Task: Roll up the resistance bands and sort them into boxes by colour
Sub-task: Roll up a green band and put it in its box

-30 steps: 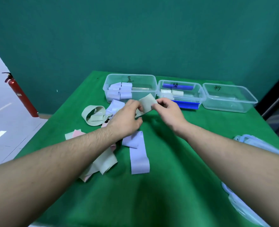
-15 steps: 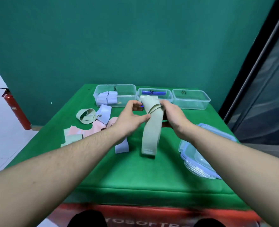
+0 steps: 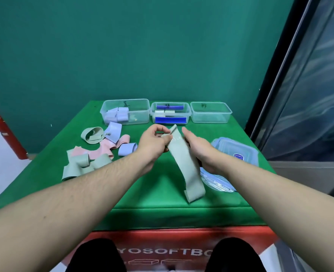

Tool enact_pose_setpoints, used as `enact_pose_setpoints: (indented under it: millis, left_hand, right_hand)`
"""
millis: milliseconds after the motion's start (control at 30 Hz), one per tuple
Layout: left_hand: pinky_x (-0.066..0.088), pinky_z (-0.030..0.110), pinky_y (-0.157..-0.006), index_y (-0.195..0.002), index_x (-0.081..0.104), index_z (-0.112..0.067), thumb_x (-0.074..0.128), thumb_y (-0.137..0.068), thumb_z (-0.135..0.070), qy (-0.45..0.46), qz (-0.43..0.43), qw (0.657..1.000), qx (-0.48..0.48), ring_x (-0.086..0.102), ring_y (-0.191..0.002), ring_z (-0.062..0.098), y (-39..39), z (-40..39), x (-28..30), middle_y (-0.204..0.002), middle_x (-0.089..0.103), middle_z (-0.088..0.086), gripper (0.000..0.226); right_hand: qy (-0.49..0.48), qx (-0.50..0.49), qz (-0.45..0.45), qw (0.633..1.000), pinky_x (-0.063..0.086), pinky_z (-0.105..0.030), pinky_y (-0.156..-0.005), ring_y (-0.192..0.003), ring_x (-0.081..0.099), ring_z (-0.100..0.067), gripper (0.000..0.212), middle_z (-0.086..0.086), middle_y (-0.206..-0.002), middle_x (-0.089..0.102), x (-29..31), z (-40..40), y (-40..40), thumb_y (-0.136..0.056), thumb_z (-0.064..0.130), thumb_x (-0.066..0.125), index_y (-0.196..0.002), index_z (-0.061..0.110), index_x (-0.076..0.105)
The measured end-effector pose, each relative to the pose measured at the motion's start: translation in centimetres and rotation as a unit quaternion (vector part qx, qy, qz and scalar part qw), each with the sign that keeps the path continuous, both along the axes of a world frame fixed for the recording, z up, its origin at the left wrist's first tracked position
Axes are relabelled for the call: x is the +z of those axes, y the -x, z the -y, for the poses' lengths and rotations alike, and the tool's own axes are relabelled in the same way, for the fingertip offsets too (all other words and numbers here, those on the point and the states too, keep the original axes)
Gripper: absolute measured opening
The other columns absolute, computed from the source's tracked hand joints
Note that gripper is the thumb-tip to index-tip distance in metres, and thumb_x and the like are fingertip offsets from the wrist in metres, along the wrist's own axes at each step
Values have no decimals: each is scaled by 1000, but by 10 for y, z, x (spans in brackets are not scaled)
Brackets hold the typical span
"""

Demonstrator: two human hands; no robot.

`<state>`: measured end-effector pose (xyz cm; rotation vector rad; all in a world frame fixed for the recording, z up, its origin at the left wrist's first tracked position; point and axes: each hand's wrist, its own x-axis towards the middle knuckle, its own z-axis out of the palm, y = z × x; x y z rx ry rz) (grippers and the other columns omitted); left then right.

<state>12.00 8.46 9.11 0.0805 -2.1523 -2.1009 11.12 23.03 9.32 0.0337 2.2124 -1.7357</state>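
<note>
Over a table covered in green cloth (image 3: 162, 197), the left hand (image 3: 152, 145) pinches the upper end of a long pale sage-green resistance band (image 3: 183, 163) between thumb and curled fingers, while the right hand (image 3: 198, 150) lies against the band's right edge with its fingers fairly straight; whether those fingers actually clasp the band cannot be told. The band hangs slanting down from the hands toward the near edge of the table, its lower end loose above the cloth. At the far edge stand three clear plastic boxes in a row: the left box (image 3: 140, 108) holds rolled lilac bands, the middle box (image 3: 185, 116) holds pale rolls between two blue strips, and the right box (image 3: 211, 116) shows nothing inside. To the left of the hands lies a heap of loose bands (image 3: 95, 154) in sage green, pink and lilac, with one sage loop (image 3: 92, 135) standing open at the far side. Just right of the right hand lies a stack of clear lids with blue rims (image 3: 238, 152). A red fire extinguisher (image 3: 7, 134) stands on the floor at the far left.
</note>
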Motion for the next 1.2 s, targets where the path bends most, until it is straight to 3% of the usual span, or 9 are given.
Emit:
enact_pose_setpoints:
  millis: [200, 300, 433, 633, 733, 867, 900, 1033, 1200]
  left_hand:
    - [48, 26, -53, -98, 53, -22, 57, -92, -2, 46, 14, 999, 17, 54, -58, 15, 37, 7, -28, -76, 63, 7, 21]
    - [43, 24, -59, -103, 53, -22, 63, -91, -13, 87, 30, 995, 25, 53, -61, 15, 64, 11, -48, -84, 67, 7, 18]
    - [34, 11, -45, -93, 59, -16, 70, -89, -14, 96, 30, 994, 36, 46, -45, -4, 104, 16, -67, -74, 61, -2, 12]
    - [42, 20, -47, -80, 60, -16, 69, -90, -12, 85, 53, 994, 45, 48, -46, 8, 150, 18, -89, -67, 58, -1, 14]
    - [51, 23, -54, -95, 60, -8, 62, -95, -7, 35, 62, 997, 39, 55, -53, 14, 163, 13, -96, -75, 59, 6, 2]
    - [58, 34, -77, -138, 48, -10, 60, -94, -4, 53, 65, 996, 21, 64, -72, 22, 170, 12, -104, -119, 54, 4, 47]
    - [59, 38, -83, -139, 48, -16, 63, -91, -7, 80, 59, 995, 20, 68, -79, 24, 166, 13, -105, -126, 49, -1, 52]
    - [55, 42, -91, -101, 65, -34, 69, -79, -18, 141, 34, 989, 1, 67, -97, 22, 151, 17, -114, -119, 58, -4, 28]
    - [41, 13, -60, -96, 66, -20, 64, -90, -6, 209, -18, 976, -63, 50, -60, 4, 102, 15, -116, -83, 62, -10, 15]
  right_hand:
    - [-85, 39, -67, 993, 33, -22, -53, -61, 49, -14, 12, 4, -70, 55, -44, 2, 25, -90, 35, 59, -84, 24, 55]
    - [-115, 28, -111, 987, 36, -24, -57, -61, 49, -11, 20, 6, -68, 57, -64, 3, 45, -90, 33, 64, -78, 17, 60]
    - [-156, 5, -137, 978, 32, -26, -54, -54, 40, -9, 31, 9, -56, 48, -80, 6, 81, -90, 33, 66, -69, 11, 58]
    - [-145, -7, -64, 987, 38, -22, -41, -41, 38, -17, 30, -1, -53, 42, -94, 16, 129, -94, 29, 62, -67, 18, 54]
    - [-108, -23, -18, 994, 49, -25, -44, -37, 44, -17, 29, -5, -54, 51, -100, 18, 144, -96, 25, 58, -68, 16, 56]
    - [-55, -46, 8, 997, 54, -28, -43, -39, 45, -14, 4, -7, -63, 54, -102, 17, 151, -96, 17, 59, -98, 18, 56]
    - [-54, -49, 5, 997, 52, -28, -41, -39, 44, -13, 16, -6, -63, 53, -103, 15, 152, -95, 17, 60, -109, 20, 53]
    - [-74, -40, -31, 996, 46, -24, -36, -35, 41, -10, 19, -4, -60, 51, -103, 9, 140, -94, 14, 60, -113, 16, 59]
    - [-99, 21, -71, 992, 46, -26, -39, -39, 45, -17, 7, -9, -59, 52, -101, 1, 110, -92, 13, 60, -91, 18, 65]
